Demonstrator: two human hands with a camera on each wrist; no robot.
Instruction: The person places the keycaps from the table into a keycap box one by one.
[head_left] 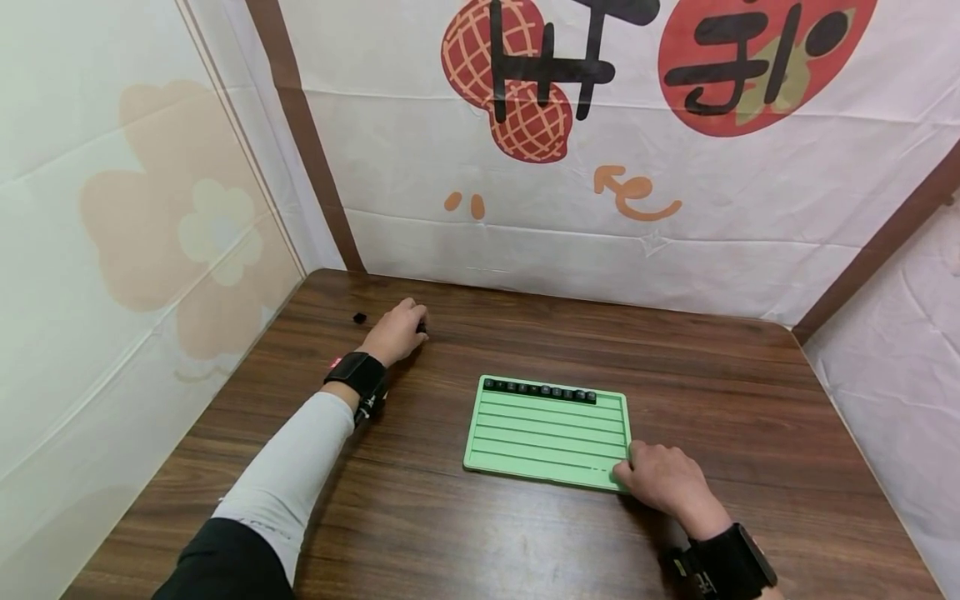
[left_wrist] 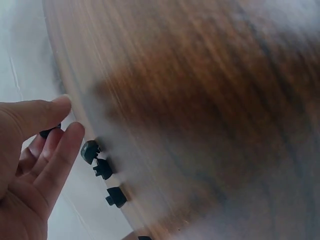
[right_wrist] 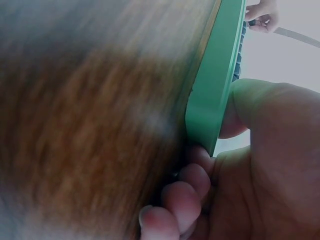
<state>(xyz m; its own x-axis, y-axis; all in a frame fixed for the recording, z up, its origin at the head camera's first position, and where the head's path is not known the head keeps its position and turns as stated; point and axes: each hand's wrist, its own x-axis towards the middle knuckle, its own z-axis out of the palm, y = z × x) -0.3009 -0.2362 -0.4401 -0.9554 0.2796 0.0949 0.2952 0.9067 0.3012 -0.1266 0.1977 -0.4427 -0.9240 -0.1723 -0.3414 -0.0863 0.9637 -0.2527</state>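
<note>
At the back left of the table, my left hand [head_left: 397, 332] holds a small black keycap [left_wrist: 50, 131] with thumb and fingers, partly hidden by the thumb in the left wrist view. More black keycaps [left_wrist: 116, 197] lie on the wood close by the fingertips. My right hand [head_left: 667, 479] grips the front right corner of a light green slotted tray [head_left: 543, 435]. Its thumb lies over the rim and the other fingers curl against the outer side, as the right wrist view shows. A row of black keycaps [head_left: 540, 390] stands in the tray's back slot, starting from the left end.
One loose black keycap [head_left: 360, 317] lies near the back left edge of the brown wooden table [head_left: 480, 542]. White printed cloth [head_left: 390, 175] hangs behind the table and along both sides. The tray's front slots hold no keycaps.
</note>
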